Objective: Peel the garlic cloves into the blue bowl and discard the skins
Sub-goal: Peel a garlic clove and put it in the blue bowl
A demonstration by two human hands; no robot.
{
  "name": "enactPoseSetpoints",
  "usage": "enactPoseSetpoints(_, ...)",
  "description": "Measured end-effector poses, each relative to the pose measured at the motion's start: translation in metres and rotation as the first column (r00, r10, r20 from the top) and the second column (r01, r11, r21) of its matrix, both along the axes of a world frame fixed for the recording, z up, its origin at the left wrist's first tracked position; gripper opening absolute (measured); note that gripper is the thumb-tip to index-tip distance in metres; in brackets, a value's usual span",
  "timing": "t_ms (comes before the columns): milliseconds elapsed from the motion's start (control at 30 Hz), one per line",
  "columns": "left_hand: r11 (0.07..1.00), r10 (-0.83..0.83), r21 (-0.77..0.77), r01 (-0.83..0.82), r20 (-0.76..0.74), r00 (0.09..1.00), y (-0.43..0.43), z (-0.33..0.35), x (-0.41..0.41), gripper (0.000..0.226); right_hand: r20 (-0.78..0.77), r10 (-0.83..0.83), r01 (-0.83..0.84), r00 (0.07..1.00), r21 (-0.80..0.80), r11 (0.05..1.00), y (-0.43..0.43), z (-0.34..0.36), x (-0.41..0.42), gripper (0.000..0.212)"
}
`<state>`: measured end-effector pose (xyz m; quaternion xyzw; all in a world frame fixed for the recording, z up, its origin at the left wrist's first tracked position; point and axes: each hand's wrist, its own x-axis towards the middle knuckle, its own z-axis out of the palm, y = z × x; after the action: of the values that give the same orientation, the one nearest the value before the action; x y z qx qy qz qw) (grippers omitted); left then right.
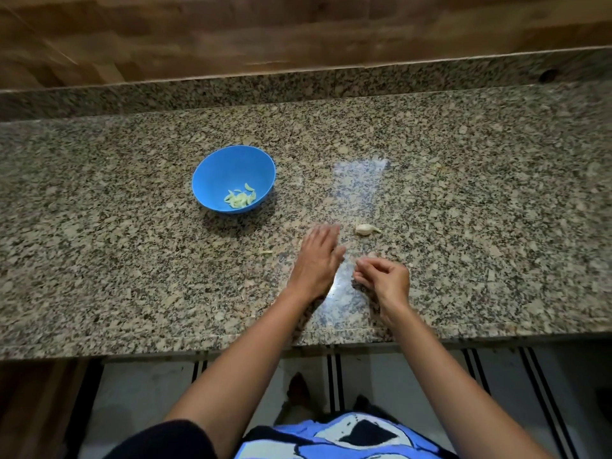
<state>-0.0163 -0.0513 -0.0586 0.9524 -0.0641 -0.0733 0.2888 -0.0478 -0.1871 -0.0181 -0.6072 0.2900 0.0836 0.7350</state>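
The blue bowl (233, 167) stood on the granite counter (99, 233), up and to the left of both hands and well apart from them. A small heap of peeled cloves (240, 198) lay in its bottom. Between the bowl and the left hand, a thin pale skin scrap (266, 252) lay on the stone just left of that hand.

The left hand (318, 260) was stretched out low over the counter, palm down, fingers straight and close together and blurred at the tips. They pointed toward an unpeeled garlic clove (366, 229), which lay just beyond and to the right of the fingertips without touching them.

The right hand (382, 279) sat just right of the left and nearer the front edge, below the clove. Its fingers were curled in, with thumb and forefinger tips drawn together. Whether they pinched anything could not be told.

Bare stone ran wide to the left of the bowl and to the right of the right hand. The counter's front edge passed just under both forearms. At the back, a low granite upstand (231, 91) met a wooden wall (298, 28). Nothing lay between the hands and the bowl but the scrap.
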Motion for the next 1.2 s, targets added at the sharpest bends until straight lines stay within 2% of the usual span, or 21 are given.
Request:
enactPoseSetpoints(67,0.996,-0.079,0.046,0.078,0.033,0.996,0.007,-0.001,0.0,0.049,0.0,-0.022,0.022,1.0,0.013,1.0,-0.002,0.0,-0.002,0.003)
enactPoseSetpoints(200,0.973,-0.213,0.133,0.19,0.189,0.959,0.037,0.0,-0.044,0.043,-0.033,-0.006,0.007,0.999,0.022,1.0,-0.001,-0.002,-0.01,0.002)
enactPoseSetpoints(300,0.973,-0.174,0.192,0.127,0.258,0.95,0.058,0.0,-0.08,0.044,-0.061,0.073,-0.073,0.995,0.007,0.997,0.001,-0.006,-0.016,0.002)
enactPoseSetpoints(400,0.959,-0.14,0.281,0.039,0.351,0.926,0.06,0.001,-0.095,0.032,-0.085,0.166,-0.165,0.982,0.02,0.986,0.006,-0.006,-0.025,0.001)
enactPoseSetpoints(467,0.948,-0.022,0.314,-0.056,0.241,0.97,0.051,0.011,-0.092,0.019,-0.103,0.222,-0.219,0.97,0.042,0.975,0.014,-0.003,-0.032,0.002)
enactPoseSetpoints(500,0.95,0.136,0.256,-0.181,0.181,0.974,0.048,0.017,-0.09,0.014,-0.104,0.257,-0.253,0.961,0.048,0.966,0.02,-0.002,-0.035,0.003)
enactPoseSetpoints(533,0.92,0.367,0.107,-0.376,0.101,0.925,0.047,0.026,-0.089,0.012,-0.099,0.3,-0.297,0.949,0.038,0.954,0.026,0.0,-0.038,0.005)
enactPoseSetpoints(567,0.796,0.584,-0.146,-0.587,-0.066,0.809,0.052,0.033,-0.09,0.012,-0.088,0.347,-0.347,0.934,0.015,0.938,0.035,0.002,-0.04,0.005)
enactPoseSetpoints(600,0.532,0.676,-0.42,-0.735,-0.312,0.668,0.062,0.041,-0.095,0.012,-0.073,0.392,-0.393,0.917,0.004,0.92,0.046,0.006,-0.043,0.005)
enactPoseSetpoints(633,0.177,0.63,-0.607,-0.774,-0.535,0.563,0.076,0.051,-0.106,0.011,-0.059,0.438,-0.438,0.897,0.013,0.899,0.059,0.008,-0.046,0.005)
enactPoseSetpoints(667,-0.141,0.537,-0.674,-0.725,-0.668,0.516,0.09,0.059,-0.125,0.012,-0.046,0.492,-0.491,0.869,0.035,0.871,0.076,0.012,-0.052,0.003)
enactPoseSetpoints(700,-0.362,0.479,-0.671,-0.647,-0.729,0.489,0.105,0.064,-0.148,0.014,-0.033,0.552,-0.55,0.833,0.054,0.833,0.095,0.015,-0.06,0.005)
enactPoseSetpoints(733,-0.507,0.458,-0.648,-0.568,-0.761,0.46,0.121,0.065,-0.177,0.018,-0.023,0.618,-0.615,0.786,0.073,0.785,0.117,0.017,-0.074,0.008)
enactPoseSetpoints(767,-0.606,0.456,-0.627,-0.491,-0.778,0.431,0.135,0.066,-0.209,0.025,-0.006,0.682,-0.679,0.731,0.099,0.728,0.139,0.019,-0.091,0.011)
enactPoseSetpoints(867,-0.779,0.502,-0.572,-0.256,-0.814,0.291,0.18,0.062,-0.31,0.042,0.01,0.851,-0.84,0.524,0.172,0.515,0.218,0.019,-0.159,0.018)
enactPoseSetpoints(933,-0.82,0.534,-0.558,-0.131,-0.826,0.18,0.205,0.058,-0.376,0.036,-0.002,0.919,-0.9,0.395,0.198,0.387,0.267,0.016,-0.214,0.018)
enactPoseSetpoints(1000,-0.828,0.558,-0.56,-0.024,-0.827,0.066,0.232,0.051,-0.441,0.023,-0.026,0.956,-0.932,0.291,0.217,0.29,0.313,0.013,-0.268,0.005)
enactPoseSetpoints(1067,-0.821,0.568,-0.566,0.076,-0.823,0.004,0.257,0.042,-0.505,0.025,-0.061,0.972,-0.941,0.228,0.244,0.236,0.353,0.007,-0.321,0.006)
enactPoseSetpoints(1133,-0.81,0.571,-0.568,0.142,-0.821,-0.028,0.283,0.031,-0.562,0.029,-0.096,0.973,-0.932,0.208,0.282,0.227,0.387,-0.002,-0.366,0.007)
enactPoseSetpoints(1200,-0.793,0.578,-0.576,0.197,-0.814,-0.054,0.302,0.025,-0.609,0.02,-0.137,0.974,-0.927,0.182,0.305,0.216,0.416,-0.009,-0.404,0.011)
